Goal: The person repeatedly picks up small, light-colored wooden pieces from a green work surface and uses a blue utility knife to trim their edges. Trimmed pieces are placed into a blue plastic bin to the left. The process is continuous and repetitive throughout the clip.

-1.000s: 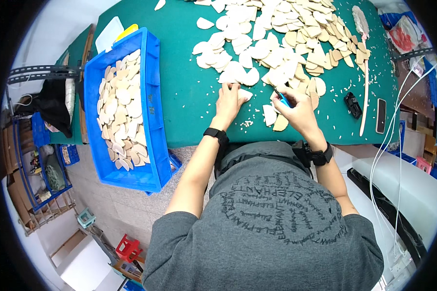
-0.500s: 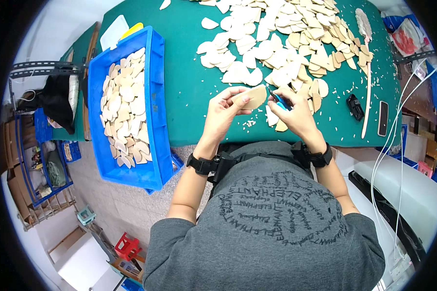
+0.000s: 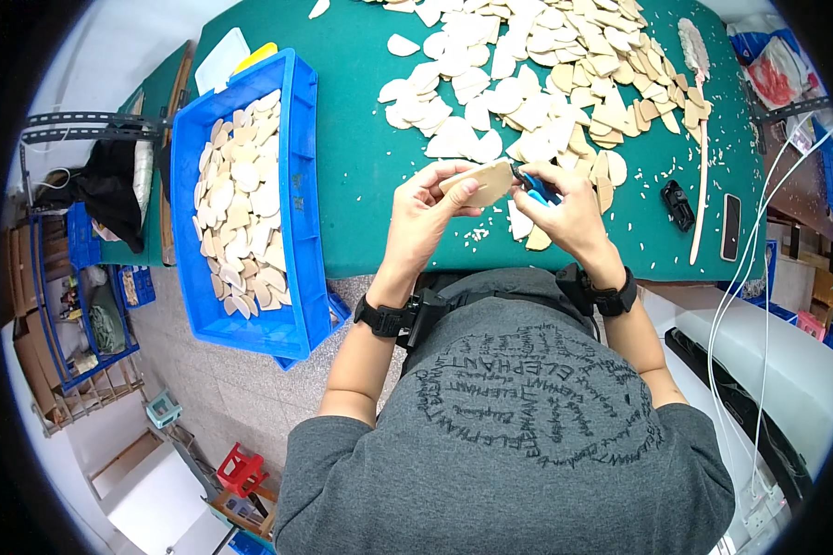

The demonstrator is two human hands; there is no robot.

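Observation:
My left hand [image 3: 426,205] pinches a flat beige half-round piece [image 3: 492,184], thumb on top, holding it up above the green table. In my right hand [image 3: 567,211] is a pair of blue-handled nippers [image 3: 539,189], the fingers wrapped round the handles. The dark jaws of the nippers meet the right end of the piece; whether they are closed on it is too small to tell. Just past my hands lies a wide heap of similar beige pieces [image 3: 537,111]. Small pale trimmings [image 3: 475,236] are scattered on the table beneath.
To my left a blue crate [image 3: 296,213] holds many such pieces. A long-handled duster [image 3: 700,157], a black object [image 3: 677,205] and a phone [image 3: 731,228] lie at the right of the green table [image 3: 361,222]. White cables [image 3: 759,240] hang beyond its right edge.
The nippers have come against the end of the held piece, which has tilted and shifted slightly right. Both hands otherwise stay in about the same place.

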